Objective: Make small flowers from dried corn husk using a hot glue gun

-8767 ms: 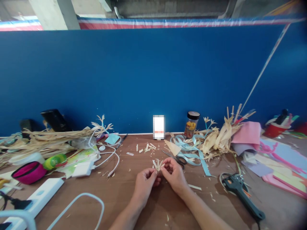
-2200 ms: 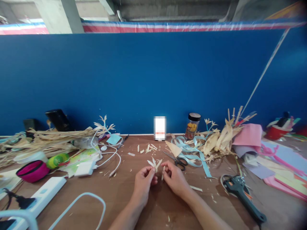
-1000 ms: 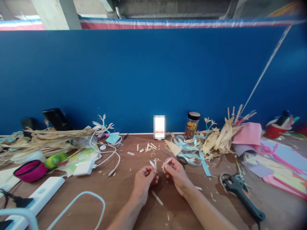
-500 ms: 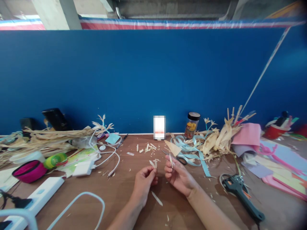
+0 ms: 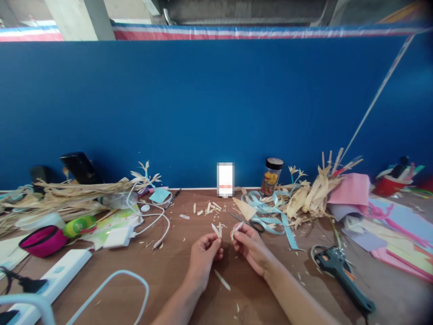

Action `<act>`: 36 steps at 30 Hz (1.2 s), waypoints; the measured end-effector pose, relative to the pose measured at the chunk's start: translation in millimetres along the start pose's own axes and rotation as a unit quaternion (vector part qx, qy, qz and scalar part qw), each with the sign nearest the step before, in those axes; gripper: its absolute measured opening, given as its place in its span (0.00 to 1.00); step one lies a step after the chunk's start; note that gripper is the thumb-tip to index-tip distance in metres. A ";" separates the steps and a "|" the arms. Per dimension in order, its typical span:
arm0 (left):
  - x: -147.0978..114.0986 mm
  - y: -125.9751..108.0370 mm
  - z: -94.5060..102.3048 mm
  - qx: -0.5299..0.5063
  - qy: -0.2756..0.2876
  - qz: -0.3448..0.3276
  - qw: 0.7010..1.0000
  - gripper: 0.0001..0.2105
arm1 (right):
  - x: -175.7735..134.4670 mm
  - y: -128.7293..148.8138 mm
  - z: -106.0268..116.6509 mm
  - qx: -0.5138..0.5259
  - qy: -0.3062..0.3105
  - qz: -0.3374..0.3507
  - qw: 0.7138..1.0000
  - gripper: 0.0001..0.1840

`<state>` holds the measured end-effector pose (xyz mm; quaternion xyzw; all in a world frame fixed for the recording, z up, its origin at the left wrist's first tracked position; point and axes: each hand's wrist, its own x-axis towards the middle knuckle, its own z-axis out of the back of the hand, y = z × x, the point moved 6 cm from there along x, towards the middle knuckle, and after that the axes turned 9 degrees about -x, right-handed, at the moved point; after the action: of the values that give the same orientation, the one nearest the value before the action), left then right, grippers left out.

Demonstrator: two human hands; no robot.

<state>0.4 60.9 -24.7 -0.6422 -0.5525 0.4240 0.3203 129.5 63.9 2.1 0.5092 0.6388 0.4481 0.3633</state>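
My left hand (image 5: pixel 206 255) is closed, thumb and fingers pinching pale corn husk petals (image 5: pixel 217 230) that fan upward in a small V. A short gap to the right, my right hand (image 5: pixel 249 246) pinches a small pale husk piece (image 5: pixel 237 228), partly covered by the fingers. On the brown table between my forearms lies one loose pointed husk strip (image 5: pixel 222 280). Beyond my hands, several cut husk bits (image 5: pixel 211 208) are scattered. A pair of scissors (image 5: pixel 256 225) rests just behind my right hand, beside a tan triangular piece (image 5: pixel 244 208).
A glue gun (image 5: pixel 345 280) lies at the right, near coloured paper (image 5: pixel 348 189). Blue ribbon (image 5: pixel 270 211), a jar (image 5: pixel 271 177) and dried husks (image 5: pixel 306 198) stand behind it. Left are a power strip (image 5: pixel 50 282), a white cable (image 5: pixel 128 274) and a pink pouch (image 5: pixel 43 241).
My right hand has turned, bringing its husk piece from upright to leaning, with the fingers now curled closer around it. My left hand keeps its hold almost unmoved.
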 end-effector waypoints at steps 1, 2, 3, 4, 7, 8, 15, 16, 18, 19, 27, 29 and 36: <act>0.2 0.2 0.1 -0.004 -0.001 0.000 1.000 0.11 | -0.1 1.1 0.3 -0.038 -0.006 0.005 0.999 0.06; 0.2 0.2 0.1 -0.009 -0.002 -0.001 1.000 0.11 | -0.1 2.5 0.8 -0.080 -0.014 0.010 0.997 0.06; 0.2 -0.1 0.1 -0.015 -0.004 -0.003 1.000 0.11 | 0.1 4.0 1.5 -0.122 -0.022 0.014 0.992 0.07; 0.0 -0.5 0.1 -0.020 -0.005 -0.004 1.000 0.10 | 0.5 5.7 2.3 -0.158 -0.031 0.018 0.987 0.07; -1.3 -2.4 -0.5 -0.030 -0.005 -0.008 1.000 0.10 | 3.0 11.0 5.7 -0.228 -0.055 0.025 0.972 0.06; -1.7 -3.0 -1.2 -0.031 -0.001 -0.008 0.999 0.10 | 4.0 12.6 6.9 -0.243 -0.059 0.025 0.968 0.06; -1.7 -2.5 -2.1 -0.031 0.004 -0.010 0.999 0.11 | 2.6 18.5 22.3 -0.467 -0.059 0.028 0.882 0.03; -1.4 -2.2 -2.1 -0.028 0.004 -0.013 1.000 0.11 | 1.0 17.3 25.4 -0.491 -0.060 0.026 0.869 0.03; -1.0 -1.7 -2.5 -0.020 0.006 -0.016 1.000 0.10 | -1.7 13.6 30.9 -0.533 -0.063 0.017 0.843 0.04; -0.8 -1.6 -2.6 -0.016 0.006 -0.017 1.000 0.11 | -2.7 11.7 33.2 -0.552 -0.067 0.012 0.831 0.04; -0.9 -3.2 -2.6 -0.007 0.003 -0.016 1.000 0.11 | -9.9 13.8 33.7 -0.642 -0.100 -0.004 0.760 0.07; -1.4 -3.3 -3.3 -0.007 0.007 -0.013 1.000 0.11 | -15.7 20.4 32.3 -0.658 -0.111 0.004 0.744 0.09; -2.8 -4.8 -5.1 -0.002 0.017 -0.012 1.000 0.11 | -57.5 43.8 34.4 -0.628 -0.107 0.051 0.769 0.11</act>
<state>2.7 59.3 -17.7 -0.6432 -0.5557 0.4081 0.3331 187.8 18.2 32.4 0.2438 0.1447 0.7097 0.6450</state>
